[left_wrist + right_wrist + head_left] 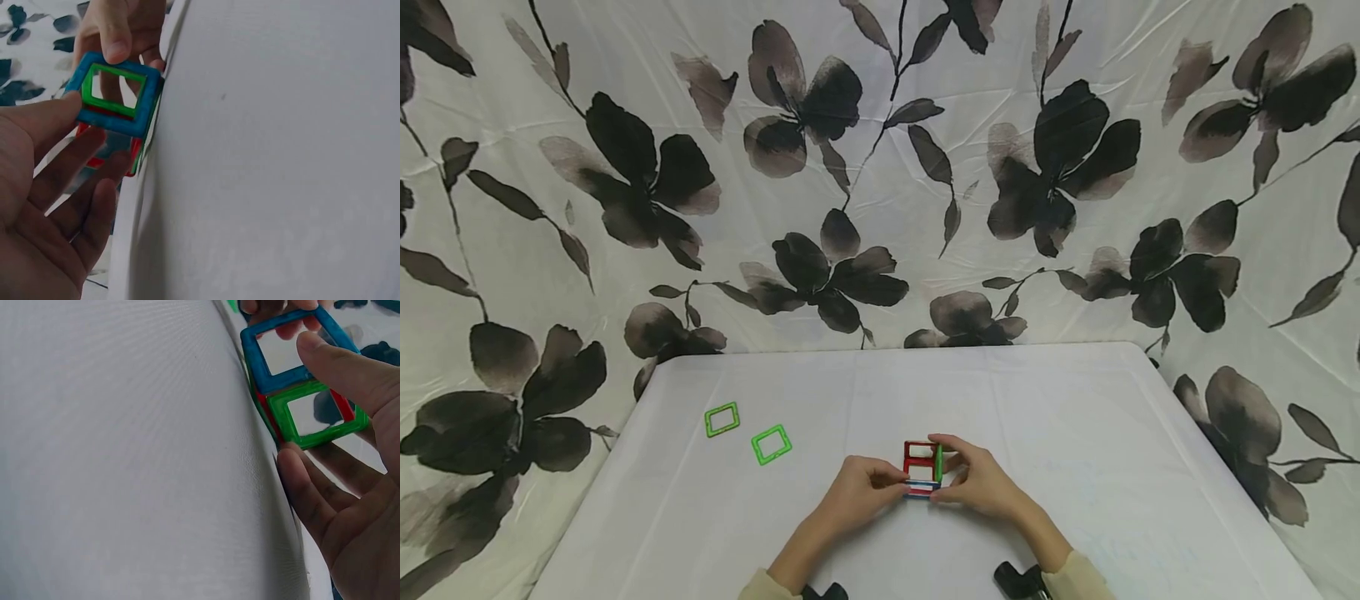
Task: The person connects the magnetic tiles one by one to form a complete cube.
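Head view: we log a small box of coloured frames, about midway between the worktop's left and right edges; whether it touches the surface, we cannot tell. Step in hand, in our judgement: squaring the frames against one another. The next move seems to call for even, light pressure so the joints stay aligned. The box sits between both grips: the left hand pinches the left side of the near blue frame; the right hand pinches the box, thumb on blue, fingers about the green frame. Toward the far left corner: a loose frame and its twin, both green.
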{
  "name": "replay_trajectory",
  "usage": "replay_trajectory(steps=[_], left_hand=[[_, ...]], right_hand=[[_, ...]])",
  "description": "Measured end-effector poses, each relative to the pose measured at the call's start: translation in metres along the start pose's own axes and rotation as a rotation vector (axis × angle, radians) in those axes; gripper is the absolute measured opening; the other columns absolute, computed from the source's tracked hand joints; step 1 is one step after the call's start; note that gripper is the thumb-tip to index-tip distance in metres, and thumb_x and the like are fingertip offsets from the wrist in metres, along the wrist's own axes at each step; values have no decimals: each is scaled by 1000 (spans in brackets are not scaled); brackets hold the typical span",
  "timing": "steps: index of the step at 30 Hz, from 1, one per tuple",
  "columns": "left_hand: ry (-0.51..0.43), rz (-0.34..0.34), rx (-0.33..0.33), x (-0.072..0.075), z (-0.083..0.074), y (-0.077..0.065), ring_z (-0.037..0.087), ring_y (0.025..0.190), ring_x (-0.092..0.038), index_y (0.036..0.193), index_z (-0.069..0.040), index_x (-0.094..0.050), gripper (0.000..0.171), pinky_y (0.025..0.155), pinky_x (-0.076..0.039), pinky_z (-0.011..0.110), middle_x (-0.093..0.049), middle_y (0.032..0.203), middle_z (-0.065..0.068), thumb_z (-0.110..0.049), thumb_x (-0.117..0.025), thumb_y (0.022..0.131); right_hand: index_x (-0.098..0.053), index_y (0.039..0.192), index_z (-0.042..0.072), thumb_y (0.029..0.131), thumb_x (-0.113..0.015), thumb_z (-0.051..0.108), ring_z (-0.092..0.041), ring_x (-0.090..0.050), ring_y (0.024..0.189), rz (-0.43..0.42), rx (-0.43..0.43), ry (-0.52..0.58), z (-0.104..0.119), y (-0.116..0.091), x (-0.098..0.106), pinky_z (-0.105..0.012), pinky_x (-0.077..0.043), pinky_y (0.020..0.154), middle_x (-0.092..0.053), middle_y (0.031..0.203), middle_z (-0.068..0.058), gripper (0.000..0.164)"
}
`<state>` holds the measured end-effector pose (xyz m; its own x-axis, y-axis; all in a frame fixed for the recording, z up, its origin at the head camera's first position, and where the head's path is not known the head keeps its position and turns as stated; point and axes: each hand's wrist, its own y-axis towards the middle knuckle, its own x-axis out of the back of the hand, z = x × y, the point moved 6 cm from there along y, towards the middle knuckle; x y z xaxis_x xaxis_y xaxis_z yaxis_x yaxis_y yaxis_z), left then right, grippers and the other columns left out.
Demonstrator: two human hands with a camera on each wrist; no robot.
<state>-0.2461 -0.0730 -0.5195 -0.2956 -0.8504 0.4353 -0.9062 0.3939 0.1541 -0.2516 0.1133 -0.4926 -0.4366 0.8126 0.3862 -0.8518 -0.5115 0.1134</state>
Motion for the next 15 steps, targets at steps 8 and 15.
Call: replay_trajectory(steps=[8,15], left_hand=[[49,-97,60,14,11,10,10,75,-65,108,-9,-73,20,67,-53,26,-70,96,-2,-21,-68,93],[101,-32,95,12,21,28,8,85,-62,113,-17,-72,20,73,-50,27,-69,103,-7,-23,-64,96]], right_hand=[[-46,139,0,73,-84,1,-40,-59,93,3,-23,-7,5,0,-1,-27,-52,66,-53,129,-26,76],[-44,142,-1,75,-82,1,-39,-59,93,33,-47,13,1,1,-3,-26,-52,66,-56,125,-24,77]])
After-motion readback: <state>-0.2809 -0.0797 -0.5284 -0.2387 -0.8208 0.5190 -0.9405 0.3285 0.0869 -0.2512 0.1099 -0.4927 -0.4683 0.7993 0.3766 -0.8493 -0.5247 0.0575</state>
